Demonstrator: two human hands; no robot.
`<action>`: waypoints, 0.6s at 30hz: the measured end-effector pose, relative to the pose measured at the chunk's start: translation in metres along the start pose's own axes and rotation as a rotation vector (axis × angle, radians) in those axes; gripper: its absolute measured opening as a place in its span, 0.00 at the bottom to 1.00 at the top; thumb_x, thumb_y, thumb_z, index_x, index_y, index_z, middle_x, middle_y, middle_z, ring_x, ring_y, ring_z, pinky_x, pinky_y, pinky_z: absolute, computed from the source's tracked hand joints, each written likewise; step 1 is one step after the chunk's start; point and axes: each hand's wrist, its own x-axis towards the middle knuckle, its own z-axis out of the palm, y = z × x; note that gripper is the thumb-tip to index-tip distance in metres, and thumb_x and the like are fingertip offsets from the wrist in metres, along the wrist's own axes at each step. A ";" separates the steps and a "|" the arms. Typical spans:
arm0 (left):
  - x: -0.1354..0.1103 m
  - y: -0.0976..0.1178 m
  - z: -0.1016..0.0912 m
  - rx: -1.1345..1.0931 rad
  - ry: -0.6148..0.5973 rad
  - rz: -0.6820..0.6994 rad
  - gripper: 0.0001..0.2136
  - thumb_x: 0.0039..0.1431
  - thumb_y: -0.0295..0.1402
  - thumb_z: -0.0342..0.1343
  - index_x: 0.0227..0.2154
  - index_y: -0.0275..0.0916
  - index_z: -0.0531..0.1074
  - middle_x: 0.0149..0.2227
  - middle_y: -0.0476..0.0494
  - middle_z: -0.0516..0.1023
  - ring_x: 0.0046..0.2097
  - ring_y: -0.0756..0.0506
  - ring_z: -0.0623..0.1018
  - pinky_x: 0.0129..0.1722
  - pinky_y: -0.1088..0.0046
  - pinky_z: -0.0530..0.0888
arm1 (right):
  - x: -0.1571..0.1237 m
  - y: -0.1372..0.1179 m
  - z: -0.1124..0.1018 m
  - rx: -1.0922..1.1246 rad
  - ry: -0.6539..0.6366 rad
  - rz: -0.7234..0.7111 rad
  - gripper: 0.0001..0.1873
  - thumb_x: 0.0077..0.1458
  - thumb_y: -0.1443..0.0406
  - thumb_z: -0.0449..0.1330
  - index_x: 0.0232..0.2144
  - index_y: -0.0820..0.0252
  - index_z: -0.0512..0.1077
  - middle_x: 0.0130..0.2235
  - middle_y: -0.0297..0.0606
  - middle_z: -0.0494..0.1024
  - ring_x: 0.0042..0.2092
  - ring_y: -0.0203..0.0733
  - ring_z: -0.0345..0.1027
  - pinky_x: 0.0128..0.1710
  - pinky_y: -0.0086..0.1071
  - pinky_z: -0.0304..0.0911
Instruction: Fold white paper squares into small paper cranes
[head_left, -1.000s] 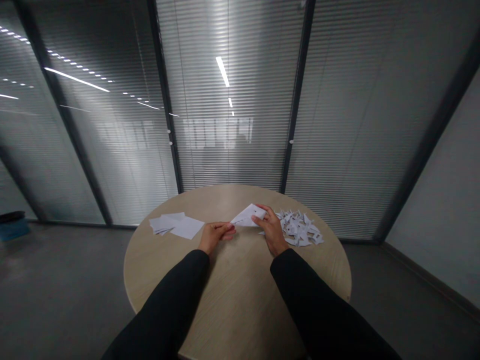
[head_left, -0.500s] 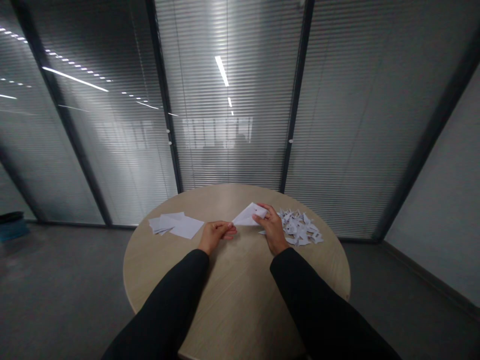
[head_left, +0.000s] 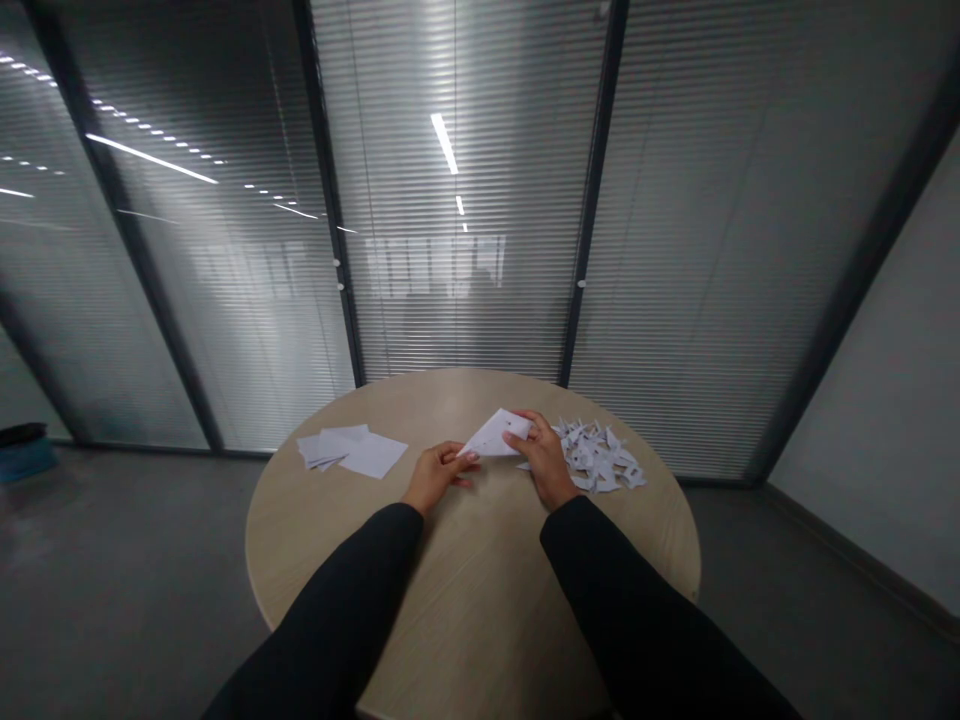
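Paper wedge (head_left: 491, 438), white, apparently folded, small dark marks on its upper face, held between both hands over the far half of the round table (head_left: 480, 580), about midway between left and right edges. Right hand (head_left: 546, 462) clamped on its broad end, thumb on top, fingers behind. Left hand (head_left: 435, 473) pinched on the narrow tip, other fingers loosely spread; exact contact there too small to read. Wedge seems lifted clear of the tabletop. Loose sheets (head_left: 373, 455) lie overlapped toward the left edge, near the left hand; heap of small folded papers (head_left: 604, 458) toward the right edge, just beside the right hand, partly hidden by it. Handling, my judgement: right thumb best used as anchor so layers do not slip; left fingertips for the fine work, pinch light, lest the point bend or crush. Level hands and even tension should hold the long near side straight; too hard a pull could tear the paper or spring a fold. If a crease needs firming, line up layers first, then press outward from the anchored end. Right wrist wants care: a sideways swing might scatter the heap.
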 end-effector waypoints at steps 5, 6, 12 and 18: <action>-0.001 -0.001 0.003 0.034 -0.052 -0.010 0.21 0.34 0.42 0.66 0.31 0.31 0.75 0.32 0.40 0.79 0.36 0.42 0.78 0.32 0.71 0.75 | -0.003 0.001 0.004 -0.021 -0.137 -0.006 0.26 0.36 0.62 0.67 0.41 0.56 0.67 0.32 0.35 0.77 0.32 0.42 0.71 0.32 0.32 0.64; -0.001 -0.001 0.003 0.015 -0.058 -0.018 0.21 0.34 0.42 0.66 0.31 0.31 0.76 0.31 0.40 0.79 0.37 0.41 0.78 0.33 0.70 0.75 | -0.003 0.000 0.005 -0.018 -0.146 -0.008 0.26 0.37 0.62 0.67 0.41 0.56 0.66 0.33 0.36 0.77 0.32 0.42 0.71 0.32 0.32 0.65; -0.002 -0.001 0.003 -0.053 -0.045 -0.042 0.21 0.33 0.43 0.66 0.29 0.31 0.76 0.30 0.39 0.80 0.37 0.40 0.78 0.35 0.68 0.75 | -0.006 -0.005 0.006 -0.009 -0.130 -0.017 0.26 0.36 0.61 0.67 0.41 0.56 0.66 0.30 0.35 0.77 0.30 0.41 0.70 0.30 0.31 0.64; -0.001 0.001 0.004 -0.086 -0.057 -0.076 0.21 0.32 0.43 0.67 0.28 0.31 0.75 0.28 0.39 0.79 0.35 0.41 0.79 0.34 0.67 0.75 | -0.006 -0.007 0.007 -0.008 -0.092 -0.023 0.24 0.36 0.62 0.67 0.39 0.56 0.66 0.30 0.34 0.77 0.29 0.40 0.70 0.29 0.31 0.64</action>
